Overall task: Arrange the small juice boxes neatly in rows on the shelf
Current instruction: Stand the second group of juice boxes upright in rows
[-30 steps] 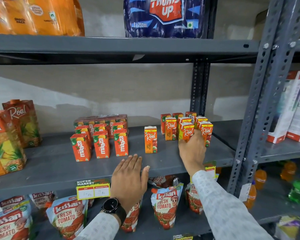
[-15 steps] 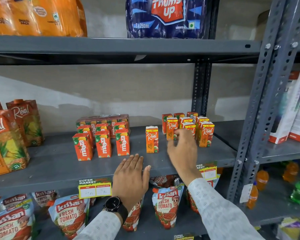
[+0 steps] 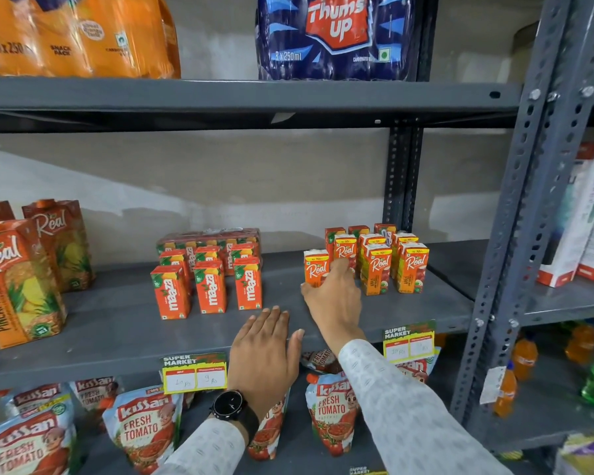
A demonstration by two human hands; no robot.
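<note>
Small orange Real juice boxes (image 3: 379, 265) stand in rows at the right of the grey middle shelf (image 3: 117, 334). One single Real box (image 3: 315, 265) stands just left of that group, and my right hand (image 3: 335, 296) is closed around its lower half. My left hand (image 3: 264, 351) lies flat, fingers spread, on the shelf's front edge and holds nothing. Small Maaza boxes (image 3: 210, 291) stand in three columns to the left, with a wrapped pack behind them.
Tall Real pineapple cartons (image 3: 18, 286) stand at the far left. Bottle multipacks (image 3: 336, 32) sit on the shelf above. Kissan tomato pouches (image 3: 141, 430) hang below. A grey perforated upright (image 3: 515, 234) bounds the shelf at right. Price tags (image 3: 194, 373) clip to the front edge.
My right hand left the front box of the Real group, moved left, and now grips the single box, which sits closer to the group. My left hand stayed put.
</note>
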